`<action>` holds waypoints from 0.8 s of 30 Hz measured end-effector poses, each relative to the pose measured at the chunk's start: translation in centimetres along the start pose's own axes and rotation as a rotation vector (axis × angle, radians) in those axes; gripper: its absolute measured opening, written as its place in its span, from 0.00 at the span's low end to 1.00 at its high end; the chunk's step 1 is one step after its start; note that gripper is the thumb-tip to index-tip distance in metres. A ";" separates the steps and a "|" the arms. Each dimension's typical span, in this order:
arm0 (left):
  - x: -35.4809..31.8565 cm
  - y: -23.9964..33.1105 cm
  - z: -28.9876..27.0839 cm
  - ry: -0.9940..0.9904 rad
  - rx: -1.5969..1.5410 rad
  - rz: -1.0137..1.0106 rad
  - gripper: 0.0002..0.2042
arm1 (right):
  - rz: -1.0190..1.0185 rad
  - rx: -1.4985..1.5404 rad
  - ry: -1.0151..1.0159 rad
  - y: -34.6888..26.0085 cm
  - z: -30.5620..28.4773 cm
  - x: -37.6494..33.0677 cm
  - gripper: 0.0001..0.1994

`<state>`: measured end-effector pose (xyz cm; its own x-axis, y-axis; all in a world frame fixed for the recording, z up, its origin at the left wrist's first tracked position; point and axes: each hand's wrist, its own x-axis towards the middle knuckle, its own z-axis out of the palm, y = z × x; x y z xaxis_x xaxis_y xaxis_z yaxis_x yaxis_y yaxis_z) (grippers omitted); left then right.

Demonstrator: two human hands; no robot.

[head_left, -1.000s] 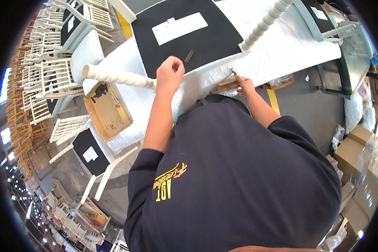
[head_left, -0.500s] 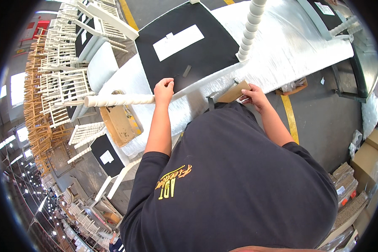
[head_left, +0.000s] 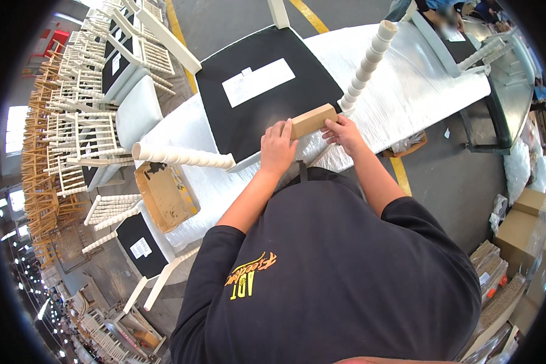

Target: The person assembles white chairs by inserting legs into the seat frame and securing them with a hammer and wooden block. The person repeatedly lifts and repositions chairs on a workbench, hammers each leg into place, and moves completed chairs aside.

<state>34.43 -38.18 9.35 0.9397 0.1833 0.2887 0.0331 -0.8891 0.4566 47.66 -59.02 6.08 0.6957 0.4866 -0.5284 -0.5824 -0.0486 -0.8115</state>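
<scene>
Both hands are at a small brown cardboard box (head_left: 313, 121), held level above the near edge of an upturned chair. My left hand (head_left: 277, 147) has its fingers closed around the box's left end. At the other end, my right hand (head_left: 344, 133) pinches the box between thumb and fingers. Beneath lies the chair's black seat underside (head_left: 224, 124), bearing a white label (head_left: 259, 82). White turned legs rise from it: a left leg (head_left: 185, 156) beside my left forearm and a right leg (head_left: 370, 64) beyond my right hand. Whatever the box contains is hidden.
Silvery wrapping (head_left: 424, 73) covers the table under the chair. An open carton (head_left: 165, 197) sits at its left end. Stacked white chairs (head_left: 97, 133) crowd the left side, cardboard boxes (head_left: 522, 233) the lower right. Another person (head_left: 446, 18) works at the far right beside another upturned chair.
The box has moved from beside my waist up over the seat edge. My left hand has come right onto it. The small dark piece on the seat underside no longer shows.
</scene>
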 end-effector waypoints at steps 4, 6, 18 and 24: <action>0.4 -1.0 1.4 -0.049 0.030 0.028 0.26 | 0.085 -0.263 0.161 -0.9 0.6 -1.0 0.20; 0.6 -1.0 1.8 -0.060 0.033 0.042 0.25 | -0.157 -0.705 0.422 -1.0 1.2 -1.9 0.22; 2.1 -2.2 1.0 0.049 -0.117 -0.068 0.13 | -0.367 -1.252 0.192 -1.6 3.3 -0.9 0.29; 1.4 -5.7 0.0 0.011 -0.028 -0.201 0.12 | -0.408 -1.145 0.185 -0.9 3.1 -1.3 0.30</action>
<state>35.51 -32.89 7.18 0.9112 0.3610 0.1983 0.2106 -0.8222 0.5289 45.97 -56.87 8.31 0.8437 0.5193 -0.1361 0.3323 -0.7043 -0.6273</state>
